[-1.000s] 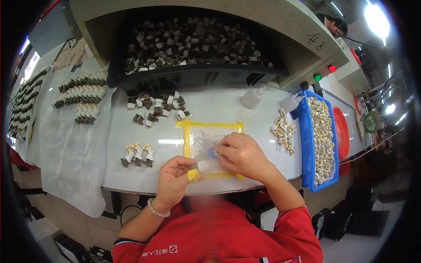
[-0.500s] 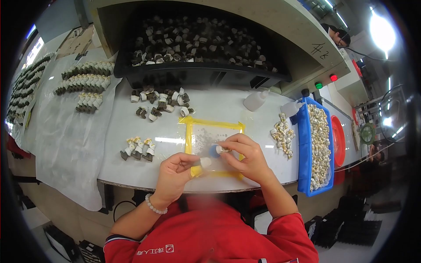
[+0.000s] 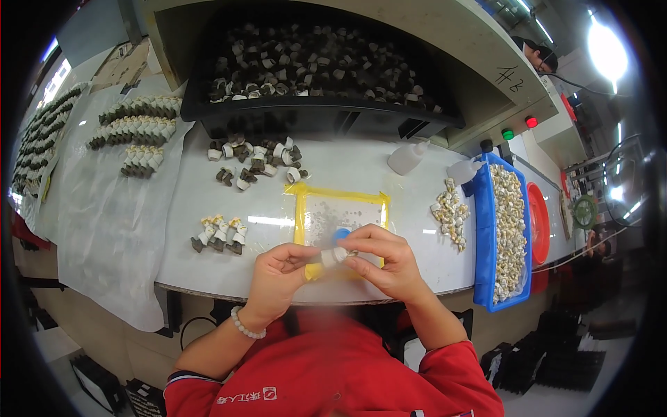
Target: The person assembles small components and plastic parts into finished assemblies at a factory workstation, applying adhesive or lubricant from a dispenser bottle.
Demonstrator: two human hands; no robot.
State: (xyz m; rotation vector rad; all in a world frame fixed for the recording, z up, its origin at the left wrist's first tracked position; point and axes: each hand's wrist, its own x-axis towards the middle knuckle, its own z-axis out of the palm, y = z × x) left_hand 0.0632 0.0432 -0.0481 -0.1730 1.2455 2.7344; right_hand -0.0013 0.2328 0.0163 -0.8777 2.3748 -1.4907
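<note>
In front of me, my left hand (image 3: pixel 279 276) pinches a figurine leg piece (image 3: pixel 330 258), its white end pointing right and its other end hidden by the fingers. My right hand (image 3: pixel 386 263) has thumb and fingers closed on a small white-and-gold figurine upper part (image 3: pixel 350 256), mostly covered. The two pieces meet end to end above the near edge of a yellow-taped square (image 3: pixel 300 215). Just beyond the fingers lies a round blue thing (image 3: pixel 341 234). Three joined figurines (image 3: pixel 218 235) stand left of my left hand.
Loose dark-and-white leg pieces (image 3: pixel 258 161) lie before a black bin (image 3: pixel 326 115) full of more. At right are two white squeeze bottles (image 3: pixel 406 160), a pile of upper parts (image 3: pixel 450 215) and a blue tray (image 3: pixel 481 271). Rows of figurines (image 3: pixel 132 132) cover the left sheet.
My right hand has brought the upper part left and down against the leg piece in my left hand. The left hand has barely moved. The blue thing is less covered.
</note>
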